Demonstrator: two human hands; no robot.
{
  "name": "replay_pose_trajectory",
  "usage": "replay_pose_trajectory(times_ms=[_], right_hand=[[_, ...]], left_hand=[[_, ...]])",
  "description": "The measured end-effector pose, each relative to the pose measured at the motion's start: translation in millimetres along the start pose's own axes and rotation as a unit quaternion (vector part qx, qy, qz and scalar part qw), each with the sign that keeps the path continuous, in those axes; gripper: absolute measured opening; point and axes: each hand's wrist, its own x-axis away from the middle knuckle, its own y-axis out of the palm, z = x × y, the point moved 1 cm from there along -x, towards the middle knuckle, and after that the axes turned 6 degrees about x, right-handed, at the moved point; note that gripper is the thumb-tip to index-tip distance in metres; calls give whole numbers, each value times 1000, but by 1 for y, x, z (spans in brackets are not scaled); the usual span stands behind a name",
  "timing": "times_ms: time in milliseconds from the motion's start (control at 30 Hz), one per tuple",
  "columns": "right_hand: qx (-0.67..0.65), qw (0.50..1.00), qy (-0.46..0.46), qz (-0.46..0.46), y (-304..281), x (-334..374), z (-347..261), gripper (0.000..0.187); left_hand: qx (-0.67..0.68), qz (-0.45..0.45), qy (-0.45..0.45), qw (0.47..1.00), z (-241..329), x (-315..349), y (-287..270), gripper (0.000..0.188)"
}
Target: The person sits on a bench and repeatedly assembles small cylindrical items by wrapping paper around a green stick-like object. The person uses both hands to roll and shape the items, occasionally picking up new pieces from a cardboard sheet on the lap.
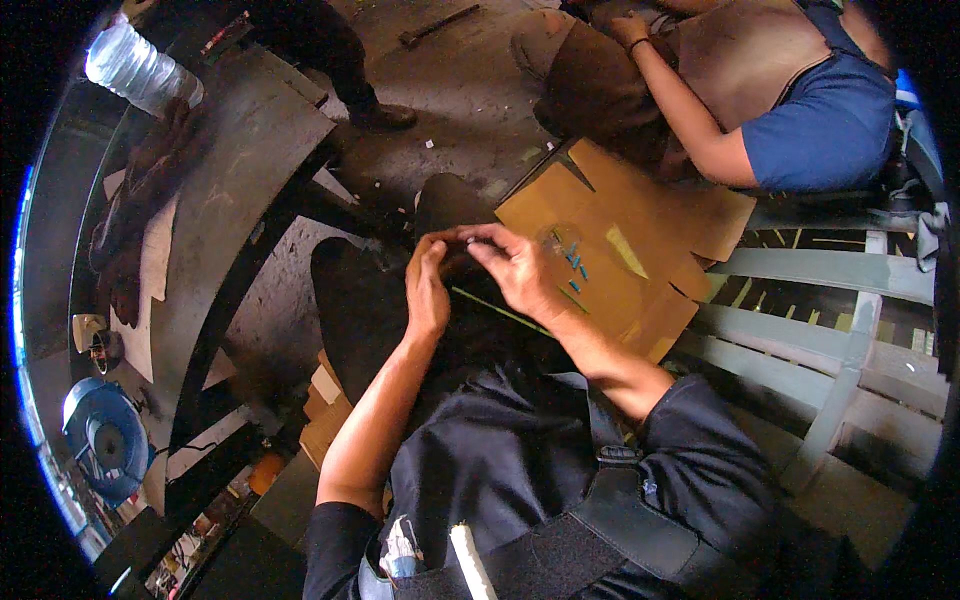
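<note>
My left hand (pixel 427 287) and my right hand (pixel 516 270) are raised over my dark-clothed lap, their fingertips close together. The right thumb and fingers are pinched on something too small and dark to make out. The left fingers are bent and pressed together, and what they hold, if anything, is hidden. Just below the right hand runs a thin yellow-green strip (pixel 500 309), reaching toward the right wrist. On my right lies a flattened cardboard sheet (pixel 640 300), nearest to the right hand. Several small blue pieces (pixel 574 262) and a short yellow-green strip (pixel 626 250) lie on it.
A grey slatted metal bench (pixel 830 275) stands to the right. Another person in a blue sleeve (pixel 820 135) sits at the far right. The dark metal table (pixel 235 150) on the left carries a plastic-wrapped roll (pixel 140 70). A blue round container (pixel 105 440) stands at lower left.
</note>
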Motion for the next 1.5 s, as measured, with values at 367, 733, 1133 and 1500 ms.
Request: replay_pose_trajectory(times_ms=[367,733,1133,1500], right_hand=[[-95,994,-16,-49,43,24,-29,47],[-91,993,-70,-11,26,-53,-21,78],[-65,947,-82,304,-27,-93,-26,56],[-121,925,121,340,-32,-37,30,47]], left_hand=[[185,53,118,974,22,-36,21,79],[63,-110,148,981,41,3,65,89],[38,12,64,997,37,6,73,74],[146,-30,-153,977,-2,17,75,59]])
